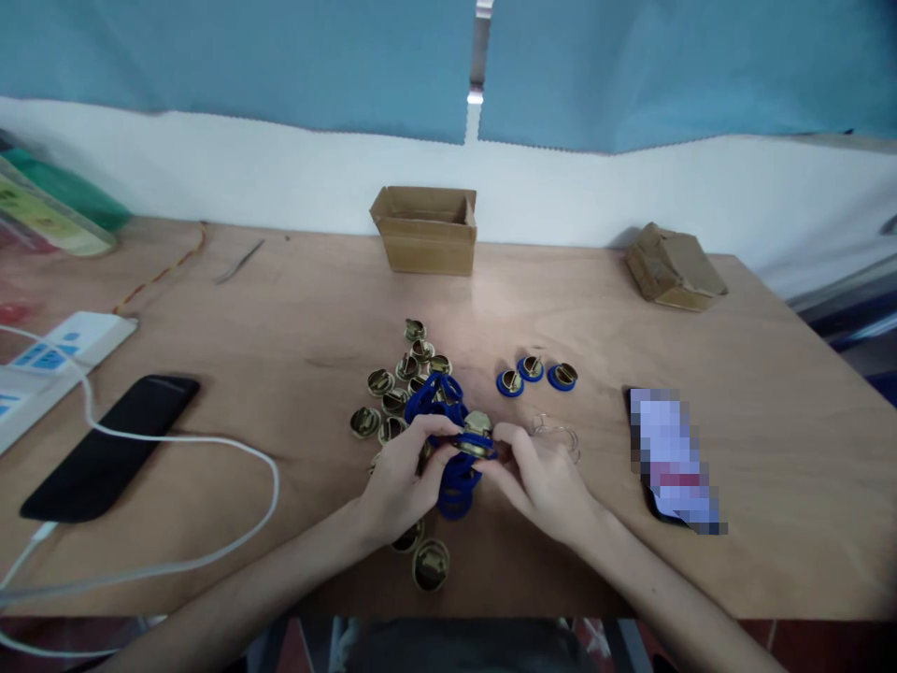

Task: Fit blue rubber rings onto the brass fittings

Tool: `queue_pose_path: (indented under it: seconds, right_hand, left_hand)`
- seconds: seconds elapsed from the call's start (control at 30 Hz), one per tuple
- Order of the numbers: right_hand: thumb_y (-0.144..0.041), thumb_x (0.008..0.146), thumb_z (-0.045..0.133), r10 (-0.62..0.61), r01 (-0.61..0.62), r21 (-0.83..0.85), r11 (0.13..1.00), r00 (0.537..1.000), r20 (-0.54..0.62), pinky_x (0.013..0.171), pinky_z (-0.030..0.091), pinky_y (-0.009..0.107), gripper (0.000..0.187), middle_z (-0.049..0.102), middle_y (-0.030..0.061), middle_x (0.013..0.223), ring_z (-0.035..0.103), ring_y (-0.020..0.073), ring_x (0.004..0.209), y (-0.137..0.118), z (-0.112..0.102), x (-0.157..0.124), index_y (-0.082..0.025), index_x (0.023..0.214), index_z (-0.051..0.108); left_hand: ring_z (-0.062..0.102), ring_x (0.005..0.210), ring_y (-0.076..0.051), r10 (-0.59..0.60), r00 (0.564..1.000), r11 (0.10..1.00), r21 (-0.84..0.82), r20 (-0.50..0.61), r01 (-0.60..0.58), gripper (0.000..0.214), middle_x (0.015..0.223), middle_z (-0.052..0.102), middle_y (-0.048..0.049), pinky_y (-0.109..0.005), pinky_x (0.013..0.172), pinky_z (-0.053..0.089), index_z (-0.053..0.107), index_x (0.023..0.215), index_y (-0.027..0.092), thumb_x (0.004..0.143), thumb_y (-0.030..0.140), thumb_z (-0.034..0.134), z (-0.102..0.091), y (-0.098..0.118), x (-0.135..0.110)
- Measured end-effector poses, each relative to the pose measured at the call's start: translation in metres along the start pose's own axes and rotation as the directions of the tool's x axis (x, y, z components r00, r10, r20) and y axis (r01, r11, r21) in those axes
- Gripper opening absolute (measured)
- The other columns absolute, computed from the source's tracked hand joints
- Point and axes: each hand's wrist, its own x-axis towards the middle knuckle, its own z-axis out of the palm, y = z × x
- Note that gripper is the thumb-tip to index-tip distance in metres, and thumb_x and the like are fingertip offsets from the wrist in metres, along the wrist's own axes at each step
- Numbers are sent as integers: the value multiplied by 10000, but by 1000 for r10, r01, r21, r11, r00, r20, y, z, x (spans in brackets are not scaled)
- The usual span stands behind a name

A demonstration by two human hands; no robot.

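Note:
My left hand (403, 477) and my right hand (543, 477) meet at the middle of the wooden table (280, 308). Together they pinch a brass round part (477, 432) with a blue rubber ring (476, 449) at its rim. Several loose blue rings (438, 397) lie in a heap just behind and under my fingers. A pile of bare brass parts (396, 388) sits to the left of the heap. Three brass parts fitted with blue rings (536, 374) lie in a row to the right. Two more brass parts (430, 564) rest under my left wrist.
A black phone (112, 444) with a white cable (210, 449) lies at left beside a white power strip (63, 350). Another phone (673, 467) lies at right. An open cardboard box (425, 227) and a flattened box (674, 266) stand at the back. Tweezers (239, 261) lie far left.

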Motion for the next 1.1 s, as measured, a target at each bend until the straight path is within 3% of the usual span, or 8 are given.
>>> queue_pose_path:
  seconds: [0.17,0.57,0.9,1.1]
  right_hand:
    - [-415,1101,348,-56,58,-86,995,998,23,545,443,261,343,694,47,757,660,164,595,0,1,-1,-168,1013,570]
    - [-352,1108,328,-44,39,58,998,995,92,543,438,255,332,653,41,757,618,159,608,1,-1,-3,-174,959,565]
    - [-293,1109,286,-78,74,67,995,995,67,549,439,251,324,646,38,738,608,157,600,3,-4,-1,-176,979,559]
    - [-303,1108,296,-85,79,69,994,992,88,549,426,255,344,654,46,730,603,161,586,3,-4,-1,-179,927,560]
  left_hand:
    - [724,800,-116,16,1000,999,29,-5,-16,214,889,700,12,-188,763,585,570,1034,224,899,60,553,2,0,0]
    - [703,773,-115,49,998,998,25,48,-51,279,878,680,5,-178,711,577,555,1094,219,888,34,525,1,4,0]
    - [724,811,-174,183,978,980,62,102,-189,252,896,711,-33,-274,764,607,554,1096,209,884,73,557,-1,-4,-3]
    - [714,797,-173,232,964,969,49,130,-240,285,900,710,-40,-270,753,601,535,1105,211,874,44,531,-4,-3,0]
